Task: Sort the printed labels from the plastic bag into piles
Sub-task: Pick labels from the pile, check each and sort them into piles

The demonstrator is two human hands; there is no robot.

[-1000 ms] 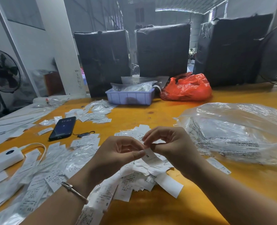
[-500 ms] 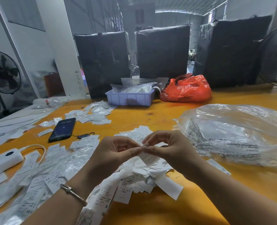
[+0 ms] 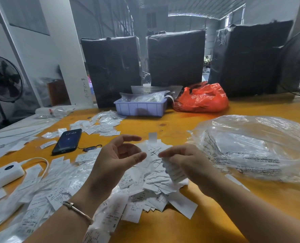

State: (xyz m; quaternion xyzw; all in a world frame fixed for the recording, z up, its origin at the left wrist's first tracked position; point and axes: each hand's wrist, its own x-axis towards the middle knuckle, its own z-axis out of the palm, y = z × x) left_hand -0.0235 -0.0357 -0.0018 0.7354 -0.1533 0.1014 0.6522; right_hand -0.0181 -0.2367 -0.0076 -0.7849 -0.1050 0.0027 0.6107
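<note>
A heap of white printed labels [image 3: 154,183] lies on the yellow table [image 3: 163,228] right in front of me. My left hand [image 3: 117,160] hovers over its left side, fingers spread and loosely curved, holding nothing. My right hand [image 3: 189,163] is over the right side and grips a small folded bundle of labels [image 3: 174,172]. One blank white label [image 3: 152,137] shows just beyond the heap, between my hands. The crumpled clear plastic bag [image 3: 254,146] lies to the right. More labels are spread at the left [image 3: 40,190] and further back [image 3: 103,123].
A black phone [image 3: 67,141] and a white power bank [image 3: 1,174] lie at the left among the labels. At the back stand a purple tray [image 3: 140,108], a red plastic bag [image 3: 201,99] and black wrapped bales [image 3: 175,57].
My hands, which pinched one label together, have drawn apart. The left hand has let go and opened; the right hand keeps a bundle of labels. A white label now shows beyond the heap.
</note>
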